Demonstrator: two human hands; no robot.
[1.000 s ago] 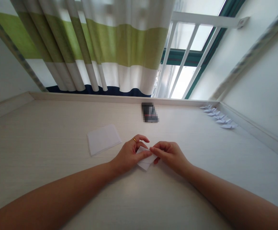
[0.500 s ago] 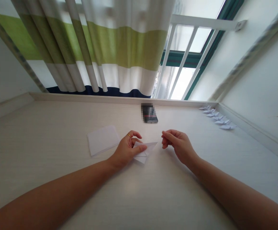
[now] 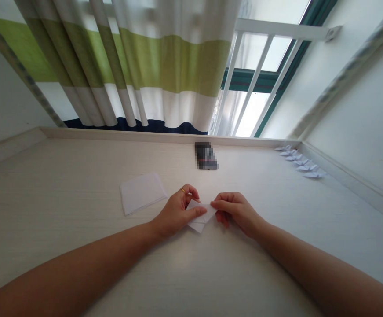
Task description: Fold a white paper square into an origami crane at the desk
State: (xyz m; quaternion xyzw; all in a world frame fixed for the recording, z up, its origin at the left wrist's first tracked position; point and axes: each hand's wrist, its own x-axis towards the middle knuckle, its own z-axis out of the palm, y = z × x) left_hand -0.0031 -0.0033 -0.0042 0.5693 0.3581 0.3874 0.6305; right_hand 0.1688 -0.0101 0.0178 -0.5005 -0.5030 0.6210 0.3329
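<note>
A small folded white paper piece (image 3: 199, 219) lies on the pale wooden table (image 3: 62, 207) just in front of me. My left hand (image 3: 176, 210), with a gold ring on one finger, pinches the paper's left part between thumb and fingers. My right hand (image 3: 235, 210) has its fingers curled and closed on the paper's right tip. Both forearms reach in from the bottom of the view.
A stack of white paper sheets (image 3: 141, 192) lies to the left of my hands. A dark phone (image 3: 206, 156) rests near the table's far edge. Several folded paper figures (image 3: 301, 162) line the right rim. A striped curtain (image 3: 138, 66) and barred window (image 3: 253, 83) stand behind.
Half a second ago my right hand was lifted off to the right, apart from the paper. It has come back to the paper's right tip, and the paper lies a little lower.
</note>
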